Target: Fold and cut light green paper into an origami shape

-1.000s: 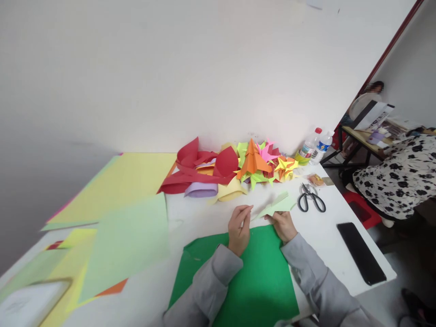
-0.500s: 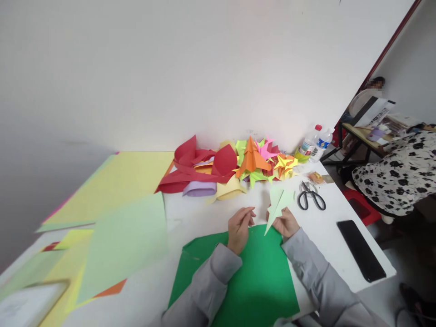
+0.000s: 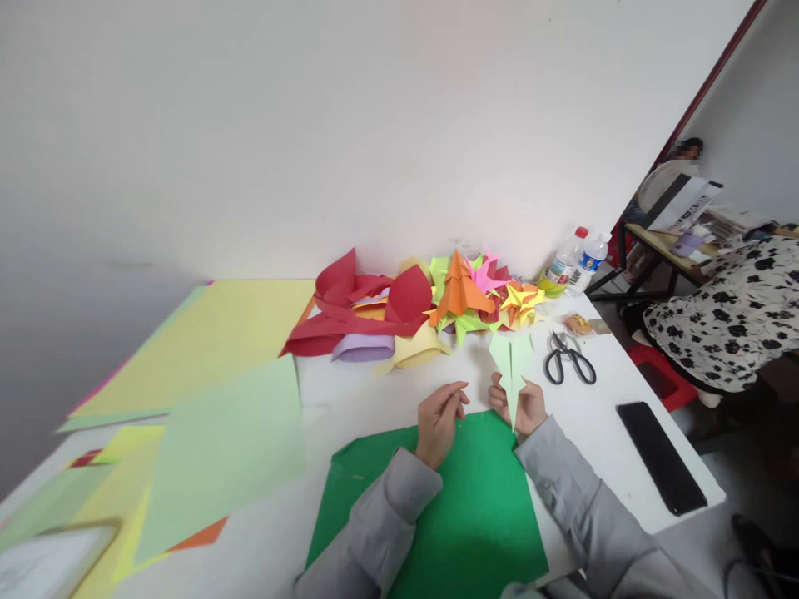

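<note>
My right hand [image 3: 523, 406] grips a pale green folded paper shape [image 3: 512, 364], held upright with its narrow point down between the fingers. My left hand [image 3: 440, 416] hovers just left of it, fingers curled loosely with nothing in them. Both hands are over the far edge of a dark green paper sheet [image 3: 449, 507] lying flat on the white table [image 3: 599, 433]. Grey sleeves cover both my forearms.
A heap of folded and curled coloured papers [image 3: 430, 312] lies by the wall. Black scissors [image 3: 567, 358], a black phone [image 3: 660, 457] and two water bottles [image 3: 575, 264] are to the right. Large pale sheets [image 3: 218, 433] cover the left. A person in a flowered garment [image 3: 724, 320] sits at right.
My right hand has turned the pale green folded shape from lying flat, pointing left, to standing upright with its point down. My left hand has let go and stayed close by.
</note>
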Demonstrator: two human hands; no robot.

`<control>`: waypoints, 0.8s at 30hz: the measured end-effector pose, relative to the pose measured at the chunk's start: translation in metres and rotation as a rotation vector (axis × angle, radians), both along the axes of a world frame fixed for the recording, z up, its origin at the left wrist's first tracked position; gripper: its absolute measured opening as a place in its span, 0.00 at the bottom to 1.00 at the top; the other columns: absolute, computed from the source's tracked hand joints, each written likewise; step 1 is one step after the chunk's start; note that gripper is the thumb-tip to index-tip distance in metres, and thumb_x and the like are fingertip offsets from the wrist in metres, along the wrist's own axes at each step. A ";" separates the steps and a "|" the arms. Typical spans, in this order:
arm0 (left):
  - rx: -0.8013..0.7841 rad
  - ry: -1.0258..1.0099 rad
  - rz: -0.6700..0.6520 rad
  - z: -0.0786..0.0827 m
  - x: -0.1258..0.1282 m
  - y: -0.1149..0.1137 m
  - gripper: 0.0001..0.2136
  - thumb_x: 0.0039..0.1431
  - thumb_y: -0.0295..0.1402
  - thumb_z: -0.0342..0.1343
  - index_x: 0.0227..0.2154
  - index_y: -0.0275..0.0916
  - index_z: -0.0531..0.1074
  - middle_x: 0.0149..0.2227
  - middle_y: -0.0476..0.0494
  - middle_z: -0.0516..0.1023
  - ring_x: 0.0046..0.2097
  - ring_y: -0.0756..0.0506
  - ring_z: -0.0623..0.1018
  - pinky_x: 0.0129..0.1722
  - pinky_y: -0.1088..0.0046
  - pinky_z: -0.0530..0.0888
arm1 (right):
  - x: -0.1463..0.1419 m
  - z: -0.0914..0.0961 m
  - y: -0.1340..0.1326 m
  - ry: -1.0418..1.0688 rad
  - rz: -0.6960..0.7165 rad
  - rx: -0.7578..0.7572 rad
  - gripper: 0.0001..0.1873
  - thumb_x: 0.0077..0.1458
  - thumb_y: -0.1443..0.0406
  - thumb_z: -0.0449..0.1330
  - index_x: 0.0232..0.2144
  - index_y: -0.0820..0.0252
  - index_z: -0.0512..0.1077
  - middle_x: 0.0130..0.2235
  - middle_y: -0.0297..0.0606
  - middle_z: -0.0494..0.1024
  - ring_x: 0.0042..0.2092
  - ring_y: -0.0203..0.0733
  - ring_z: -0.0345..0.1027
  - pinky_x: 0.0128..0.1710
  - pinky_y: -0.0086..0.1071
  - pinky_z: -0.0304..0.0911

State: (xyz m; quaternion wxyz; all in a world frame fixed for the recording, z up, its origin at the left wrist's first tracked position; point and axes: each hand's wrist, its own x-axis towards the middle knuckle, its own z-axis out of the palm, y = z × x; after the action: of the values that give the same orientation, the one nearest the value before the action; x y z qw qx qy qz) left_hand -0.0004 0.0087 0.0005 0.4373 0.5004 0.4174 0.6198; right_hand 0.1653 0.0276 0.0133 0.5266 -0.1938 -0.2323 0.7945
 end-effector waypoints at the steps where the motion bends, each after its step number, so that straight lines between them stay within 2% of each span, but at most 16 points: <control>1: 0.001 0.002 0.001 0.000 0.000 0.000 0.10 0.57 0.34 0.53 0.33 0.35 0.77 0.23 0.48 0.75 0.18 0.53 0.69 0.19 0.77 0.68 | 0.000 -0.001 0.000 -0.015 -0.003 -0.001 0.08 0.37 0.67 0.59 0.20 0.58 0.61 0.25 0.31 0.61 0.23 0.33 0.45 0.24 0.32 0.52; 5: 0.001 0.006 0.003 0.000 0.000 0.000 0.10 0.57 0.34 0.53 0.33 0.35 0.77 0.23 0.48 0.74 0.18 0.54 0.68 0.19 0.77 0.67 | 0.001 -0.004 0.001 -0.041 -0.046 -0.016 0.08 0.36 0.67 0.60 0.20 0.58 0.62 0.24 0.32 0.62 0.24 0.34 0.48 0.25 0.33 0.54; 10: -0.011 0.007 -0.009 0.001 0.000 0.000 0.09 0.56 0.33 0.53 0.33 0.35 0.77 0.23 0.49 0.74 0.19 0.53 0.68 0.19 0.77 0.67 | 0.000 -0.007 0.003 -0.006 -0.124 -0.043 0.10 0.34 0.69 0.64 0.24 0.59 0.69 0.23 0.31 0.67 0.26 0.35 0.56 0.26 0.32 0.58; 14: -0.017 0.012 -0.012 0.000 0.000 0.000 0.10 0.56 0.33 0.53 0.33 0.35 0.77 0.23 0.49 0.74 0.18 0.54 0.68 0.19 0.77 0.67 | -0.001 -0.007 0.003 0.019 -0.149 -0.037 0.11 0.33 0.70 0.68 0.23 0.60 0.71 0.23 0.31 0.70 0.26 0.34 0.60 0.27 0.32 0.60; 20: -0.021 0.001 -0.012 -0.002 0.000 0.000 0.10 0.56 0.34 0.54 0.33 0.35 0.78 0.22 0.49 0.75 0.18 0.53 0.68 0.18 0.77 0.67 | 0.000 -0.010 0.005 -0.023 -0.218 -0.061 0.10 0.36 0.70 0.68 0.23 0.58 0.72 0.27 0.33 0.76 0.28 0.37 0.67 0.30 0.34 0.64; 24: -0.026 0.005 -0.012 -0.002 0.000 0.000 0.09 0.55 0.34 0.54 0.32 0.35 0.77 0.22 0.49 0.74 0.18 0.54 0.68 0.18 0.77 0.67 | 0.001 -0.014 0.006 -0.045 -0.240 -0.054 0.10 0.38 0.69 0.68 0.26 0.58 0.72 0.26 0.32 0.76 0.28 0.37 0.68 0.30 0.33 0.66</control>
State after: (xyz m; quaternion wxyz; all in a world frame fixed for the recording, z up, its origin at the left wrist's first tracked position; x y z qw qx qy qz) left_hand 0.0000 0.0091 -0.0013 0.4465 0.4985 0.4236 0.6106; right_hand 0.1660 0.0338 -0.0009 0.6070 -0.2522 -0.1978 0.7272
